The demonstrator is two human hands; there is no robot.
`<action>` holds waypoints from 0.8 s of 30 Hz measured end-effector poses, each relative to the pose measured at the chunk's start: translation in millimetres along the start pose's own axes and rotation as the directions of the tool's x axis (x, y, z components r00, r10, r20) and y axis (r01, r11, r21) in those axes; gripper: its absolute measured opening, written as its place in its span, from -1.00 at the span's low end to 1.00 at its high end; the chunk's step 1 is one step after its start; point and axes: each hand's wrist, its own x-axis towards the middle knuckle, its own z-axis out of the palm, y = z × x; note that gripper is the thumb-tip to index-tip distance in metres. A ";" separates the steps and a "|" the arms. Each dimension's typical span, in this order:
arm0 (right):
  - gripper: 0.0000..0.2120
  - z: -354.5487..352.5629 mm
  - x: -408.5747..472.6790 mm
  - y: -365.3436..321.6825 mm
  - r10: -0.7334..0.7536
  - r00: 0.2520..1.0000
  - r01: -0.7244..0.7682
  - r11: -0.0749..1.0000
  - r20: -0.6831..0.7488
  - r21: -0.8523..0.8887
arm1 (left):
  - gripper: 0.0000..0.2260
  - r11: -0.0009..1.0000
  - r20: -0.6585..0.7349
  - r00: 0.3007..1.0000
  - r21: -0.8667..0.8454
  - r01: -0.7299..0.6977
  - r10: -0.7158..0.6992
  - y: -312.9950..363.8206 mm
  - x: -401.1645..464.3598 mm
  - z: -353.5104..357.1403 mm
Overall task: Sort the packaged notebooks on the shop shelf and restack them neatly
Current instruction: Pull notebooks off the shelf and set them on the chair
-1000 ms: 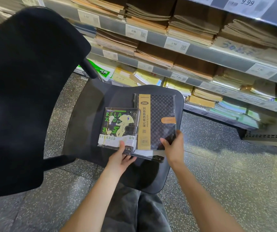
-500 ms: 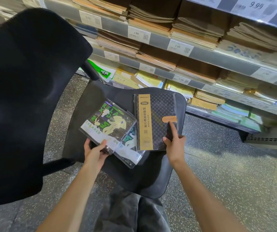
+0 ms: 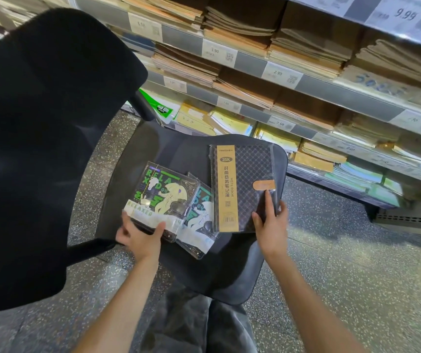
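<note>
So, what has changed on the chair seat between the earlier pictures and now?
The left hand pulled the green cartoon notebook leftward off the pile, uncovering a second green notebook beneath; its grip moved to the pack's near edge. The right hand stayed on the checked notebook, which remained on the chair seat. The shelves look unchanged.

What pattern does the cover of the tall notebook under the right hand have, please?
A dark diamond lattice on the tall notebook, with a tan strip; the head view shows it.
</note>
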 end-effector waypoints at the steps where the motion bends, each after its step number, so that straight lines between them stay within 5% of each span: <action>1: -0.35 -1.6 -0.2 -1.3 -0.031 0.999 0.031 0.999 -0.005 -0.043 | -0.24 0.986 0.040 0.987 0.065 -0.155 0.153 0.9 0.8 -0.4; 3: -0.33 -3.5 0.1 -4.0 -0.110 0.994 0.111 0.986 0.015 -0.126 | -0.40 0.882 0.236 0.895 0.198 -0.427 0.380 3.2 4.8 2.0; 6: -0.29 -2.4 2.7 -6.1 -0.161 0.984 0.174 0.960 0.076 -0.217 | -0.23 0.753 0.507 0.777 0.325 -0.572 0.372 6.7 6.1 10.6; 15: -0.29 -1.0 6.6 -4.1 -0.067 0.986 0.107 0.958 0.152 -0.266 | -0.17 0.436 0.670 0.638 0.479 -0.762 0.380 -3.5 -5.4 10.5; 24: -0.34 -8.0 6.5 -6.8 -0.030 0.993 0.072 0.927 0.118 -0.368 | 0.01 0.466 0.604 0.754 0.605 -0.645 0.260 -11.1 -48.7 35.1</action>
